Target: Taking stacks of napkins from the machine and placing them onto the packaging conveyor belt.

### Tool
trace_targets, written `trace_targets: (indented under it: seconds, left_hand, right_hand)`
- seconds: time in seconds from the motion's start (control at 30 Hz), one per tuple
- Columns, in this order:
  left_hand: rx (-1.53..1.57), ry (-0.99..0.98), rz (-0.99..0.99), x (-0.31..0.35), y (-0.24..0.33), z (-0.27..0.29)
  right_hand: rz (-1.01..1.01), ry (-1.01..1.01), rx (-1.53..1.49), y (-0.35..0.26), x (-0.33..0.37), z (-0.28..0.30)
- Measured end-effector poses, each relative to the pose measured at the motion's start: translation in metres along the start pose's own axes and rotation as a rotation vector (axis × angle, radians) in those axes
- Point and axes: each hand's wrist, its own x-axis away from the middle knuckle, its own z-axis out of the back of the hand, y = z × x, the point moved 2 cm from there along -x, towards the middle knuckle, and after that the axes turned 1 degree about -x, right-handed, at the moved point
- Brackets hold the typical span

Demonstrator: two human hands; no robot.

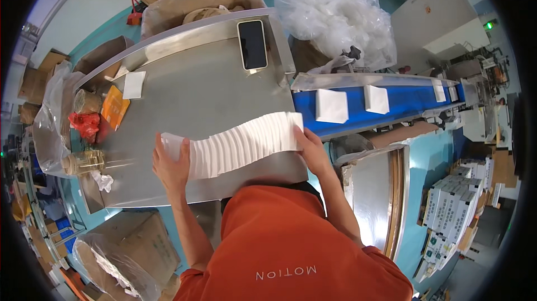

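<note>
- Fingers of left hand (170, 168) and right hand (311, 150) clamp the ends of a long row of white folded tissues (241, 143).
- Row lies on near steel table (190, 99).
- Step, judged: squaring the row; blue conveyor (403, 102) right.

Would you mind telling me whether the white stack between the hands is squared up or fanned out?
Fanned out: the white stack lies stepped along the steel table, left hand at one end, right hand at the other.

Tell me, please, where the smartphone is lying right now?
In the head view the smartphone lies screen-up at the far edge of the steel table, beyond the row of white napkins and just left of the blue conveyor belt.
</note>
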Motion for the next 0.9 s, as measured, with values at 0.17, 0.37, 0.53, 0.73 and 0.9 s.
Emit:
trace_targets:
  seconds: [0.17, 0.37, 0.53, 0.73, 0.9]
  left_hand:
    - [-0.147, -0.021, 0.017, 0.003, 0.009, -0.004]
    - [-0.182, -0.007, 0.036, 0.004, 0.012, -0.009]
    - [-0.173, 0.029, 0.044, 0.007, 0.011, -0.011]
    - [-0.158, 0.011, 0.003, 0.007, 0.016, -0.011]
    - [-0.147, 0.002, 0.015, 0.006, 0.017, -0.012]
  right_hand:
    - [0.019, 0.073, -0.271, 0.011, 0.003, 0.027]
    - [0.294, 0.066, 0.527, -0.015, -0.004, -0.015]
    - [-0.106, -0.08, -0.155, 0.013, -0.004, 0.012]
    - [-0.143, -0.11, -0.219, 0.005, -0.003, 0.02]
    - [-0.036, 0.074, -0.308, 0.013, -0.006, 0.031]
